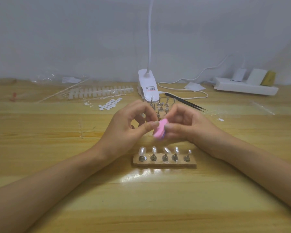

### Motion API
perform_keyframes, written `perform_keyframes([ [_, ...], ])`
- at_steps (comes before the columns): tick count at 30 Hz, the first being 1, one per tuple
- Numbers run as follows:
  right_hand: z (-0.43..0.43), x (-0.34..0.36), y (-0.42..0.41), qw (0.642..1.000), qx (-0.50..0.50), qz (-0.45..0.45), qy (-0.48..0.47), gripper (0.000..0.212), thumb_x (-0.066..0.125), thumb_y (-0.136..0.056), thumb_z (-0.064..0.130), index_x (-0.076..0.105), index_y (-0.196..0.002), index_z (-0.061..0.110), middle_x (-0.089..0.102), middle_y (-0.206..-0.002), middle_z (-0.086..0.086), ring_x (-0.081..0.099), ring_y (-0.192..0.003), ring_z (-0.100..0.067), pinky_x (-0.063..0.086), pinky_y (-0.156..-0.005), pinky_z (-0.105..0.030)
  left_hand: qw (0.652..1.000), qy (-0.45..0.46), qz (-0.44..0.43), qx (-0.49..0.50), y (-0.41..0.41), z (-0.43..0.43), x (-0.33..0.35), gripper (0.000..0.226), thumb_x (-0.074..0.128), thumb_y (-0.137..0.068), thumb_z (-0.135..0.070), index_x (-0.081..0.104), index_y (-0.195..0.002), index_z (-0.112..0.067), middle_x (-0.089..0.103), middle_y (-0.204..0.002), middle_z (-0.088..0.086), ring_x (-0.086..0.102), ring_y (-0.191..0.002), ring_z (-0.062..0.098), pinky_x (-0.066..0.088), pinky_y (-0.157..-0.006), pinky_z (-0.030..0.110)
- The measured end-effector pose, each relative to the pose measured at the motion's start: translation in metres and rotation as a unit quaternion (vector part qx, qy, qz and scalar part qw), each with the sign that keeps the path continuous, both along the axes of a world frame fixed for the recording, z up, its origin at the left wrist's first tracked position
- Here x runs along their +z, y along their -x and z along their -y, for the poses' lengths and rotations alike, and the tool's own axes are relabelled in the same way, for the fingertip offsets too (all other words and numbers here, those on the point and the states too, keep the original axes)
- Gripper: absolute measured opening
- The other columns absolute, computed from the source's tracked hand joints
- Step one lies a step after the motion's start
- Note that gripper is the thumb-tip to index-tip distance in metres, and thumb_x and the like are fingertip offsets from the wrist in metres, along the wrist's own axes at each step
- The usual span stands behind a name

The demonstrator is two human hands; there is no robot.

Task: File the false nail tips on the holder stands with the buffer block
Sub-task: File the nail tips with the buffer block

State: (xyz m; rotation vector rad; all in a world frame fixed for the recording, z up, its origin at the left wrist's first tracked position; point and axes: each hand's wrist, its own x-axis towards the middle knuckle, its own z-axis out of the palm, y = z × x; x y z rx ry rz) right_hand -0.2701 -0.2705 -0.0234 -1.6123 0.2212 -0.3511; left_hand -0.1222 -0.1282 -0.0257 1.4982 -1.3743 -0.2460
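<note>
You've got the pink buffer block up off the table, caught between both sets of fingers. Your right hand does the holding, thumb and fingers curled close round the block's far side, which looks like the working grip for stroking. Your left hand is drawn in narrow, thumb tip laid on the block's near edge. Whether it pinches a small piece against the grit I can't tell; motion blur hides it.

Just below your fingertips sit five nail tips, upright on metal stands, lined along a flat base strip. That row sits close under your hands, so by my read each tip is a short reach away, and no tip touches the block right now.

Beyond your fingers, a cluster of spare stands waits, with the clip lamp behind them and black tweezers angled off past your right knuckles. Out past your left fingers lie white oval stickers and racks of unused tips. A power strip sits far right against the wall.

The surface is a glossy wooden table, lamp glare pooling below the strip, and a plain grey wall backs it all.
</note>
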Motion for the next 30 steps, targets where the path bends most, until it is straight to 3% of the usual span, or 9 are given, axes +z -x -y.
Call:
perform_keyframes([
  [5, 0.0019, 0.0002, 0.0003, 0.999, -0.034, 0.029, -0.029, 0.017, 0.065, -0.085, 0.009, 0.052, -0.095, 0.005, 0.074, -0.096, -0.015, 0.073, -0.088, -0.025, 0.061, -0.080, -0.037, 1.000, -0.001, -0.002, 0.004, 0.0001, 0.0002, -0.0002, 0.009, 0.069, -0.082, -0.027, 0.061, -0.077, -0.026, 0.058, -0.086, -0.009, 0.060, -0.076, 0.013, 0.038, -0.059, 0.016],
  [8, -0.0005, 0.0007, -0.0002, 1.000, 0.030, -0.003, 0.003, 0.017, 0.067, -0.086, 0.009, 0.052, -0.096, 0.008, 0.074, -0.099, -0.014, 0.073, -0.089, -0.026, 0.061, -0.082, -0.038, 1.000, 0.003, -0.002, 0.005, -0.0006, -0.0004, -0.0005, 0.009, 0.070, -0.083, -0.026, 0.062, -0.078, -0.025, 0.060, -0.087, -0.007, 0.060, -0.076, 0.013, 0.038, -0.061, 0.015],
  [11, 0.0025, 0.0001, -0.0005, 0.999, -0.035, 0.024, -0.034, 0.013, 0.065, -0.086, 0.008, 0.053, -0.093, 0.007, 0.074, -0.098, -0.017, 0.072, -0.089, -0.027, 0.060, -0.081, -0.035, 1.000, 0.000, -0.004, 0.009, -0.0005, 0.0001, -0.0005, 0.010, 0.071, -0.083, -0.028, 0.062, -0.077, -0.026, 0.060, -0.087, -0.008, 0.060, -0.076, 0.012, 0.039, -0.061, 0.016],
  [15, 0.0012, 0.0009, -0.0014, 1.000, 0.021, -0.016, -0.001, 0.017, 0.068, -0.085, 0.012, 0.054, -0.095, 0.010, 0.075, -0.100, -0.013, 0.073, -0.092, -0.025, 0.059, -0.090, -0.042, 1.000, -0.002, -0.003, 0.009, 0.0006, 0.0001, -0.0003, 0.009, 0.069, -0.081, -0.030, 0.062, -0.077, -0.026, 0.059, -0.086, -0.010, 0.060, -0.076, 0.012, 0.039, -0.061, 0.015],
  [18, 0.0030, -0.0004, -0.0018, 0.999, -0.032, 0.016, -0.032, 0.015, 0.067, -0.084, 0.010, 0.055, -0.093, 0.008, 0.075, -0.097, -0.015, 0.073, -0.090, -0.026, 0.060, -0.084, -0.037, 1.000, -0.001, -0.007, 0.009, -0.0004, 0.0000, -0.0004, 0.010, 0.070, -0.083, -0.027, 0.062, -0.078, -0.026, 0.060, -0.087, -0.009, 0.060, -0.077, 0.012, 0.039, -0.061, 0.014],
  [21, 0.0007, 0.0003, -0.0015, 1.000, 0.020, -0.012, -0.007, 0.017, 0.070, -0.083, 0.013, 0.056, -0.093, 0.011, 0.075, -0.100, -0.013, 0.073, -0.092, -0.027, 0.059, -0.090, -0.043, 1.000, 0.003, -0.001, 0.005, -0.0010, -0.0002, -0.0010, 0.014, 0.073, -0.086, -0.017, 0.063, -0.078, -0.022, 0.059, -0.085, -0.008, 0.059, -0.077, 0.013, 0.038, -0.062, 0.011],
  [25, 0.0038, -0.0012, -0.0016, 0.998, -0.043, 0.028, -0.039, 0.018, 0.068, -0.082, 0.011, 0.055, -0.094, 0.008, 0.075, -0.096, -0.012, 0.073, -0.087, -0.023, 0.059, -0.088, -0.038, 1.000, 0.001, -0.012, 0.013, -0.0013, 0.0001, -0.0010, 0.013, 0.073, -0.084, -0.023, 0.062, -0.078, -0.023, 0.060, -0.086, -0.009, 0.059, -0.076, 0.012, 0.039, -0.061, 0.015],
  [28, 0.0002, -0.0005, -0.0008, 1.000, 0.030, -0.001, 0.003, 0.018, 0.068, -0.084, 0.009, 0.054, -0.095, 0.008, 0.074, -0.099, -0.014, 0.073, -0.090, -0.028, 0.060, -0.084, -0.041, 1.000, 0.003, -0.003, 0.007, -0.0006, 0.0002, -0.0009, 0.013, 0.074, -0.086, -0.019, 0.063, -0.079, -0.021, 0.060, -0.086, -0.007, 0.060, -0.077, 0.015, 0.038, -0.062, 0.012],
  [30, 0.0007, -0.0007, -0.0010, 1.000, -0.008, 0.021, -0.021, 0.016, 0.067, -0.084, 0.010, 0.055, -0.094, 0.009, 0.075, -0.097, -0.012, 0.073, -0.089, -0.025, 0.060, -0.084, -0.038, 1.000, 0.002, -0.005, 0.007, -0.0001, 0.0000, -0.0005, 0.014, 0.074, -0.086, -0.017, 0.063, -0.078, -0.022, 0.060, -0.086, -0.007, 0.059, -0.077, 0.013, 0.038, -0.062, 0.011],
])
